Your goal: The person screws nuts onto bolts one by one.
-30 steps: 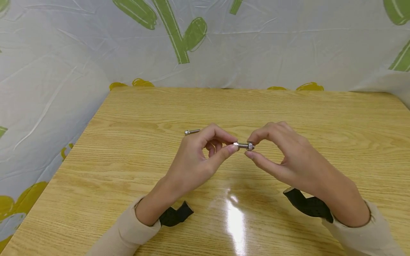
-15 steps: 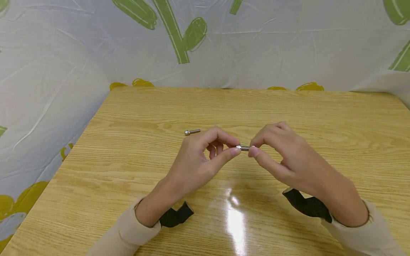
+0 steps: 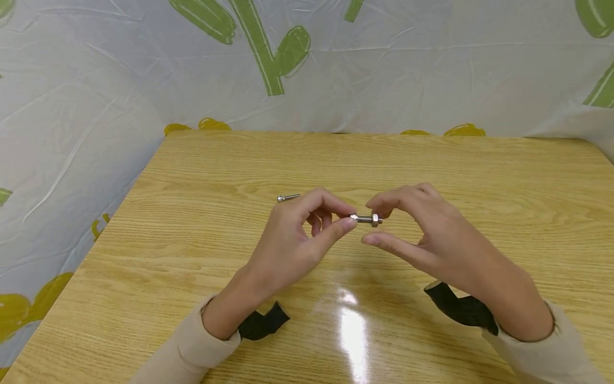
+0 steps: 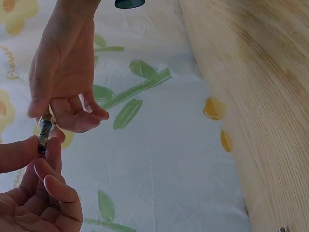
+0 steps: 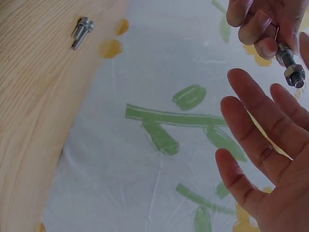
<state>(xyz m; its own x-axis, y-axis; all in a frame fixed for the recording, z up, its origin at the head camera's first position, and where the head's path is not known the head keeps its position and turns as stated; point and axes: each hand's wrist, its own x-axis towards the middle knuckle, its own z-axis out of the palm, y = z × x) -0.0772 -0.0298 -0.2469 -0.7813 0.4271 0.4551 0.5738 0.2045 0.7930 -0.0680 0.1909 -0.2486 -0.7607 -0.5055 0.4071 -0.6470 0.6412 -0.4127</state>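
A silver bolt [image 3: 364, 218] lies sideways above the table, its head pinched between the thumb and index finger of my left hand [image 3: 302, 240]. Near the bolt's free end sits a hex nut [image 3: 375, 220], with a short bit of thread showing beyond it; the right wrist view shows the same nut [image 5: 294, 76] close up. My right hand [image 3: 427, 234] is spread around the nut, thumb below and index finger above, and grips nothing. In the right wrist view several fingers [image 5: 260, 125] of it look extended.
Behind my left hand a second bolt [image 3: 288, 198] rests on the wooden table [image 3: 230, 165]. A white cloth [image 3: 384, 80] with green and yellow prints hangs along the table's back and left sides. Black straps [image 3: 264, 322] show at both wrists.
The right thumb and index finger closed on the nut half a second ago and have now parted from it. The left hand keeps its pinch, with only a slight shift.
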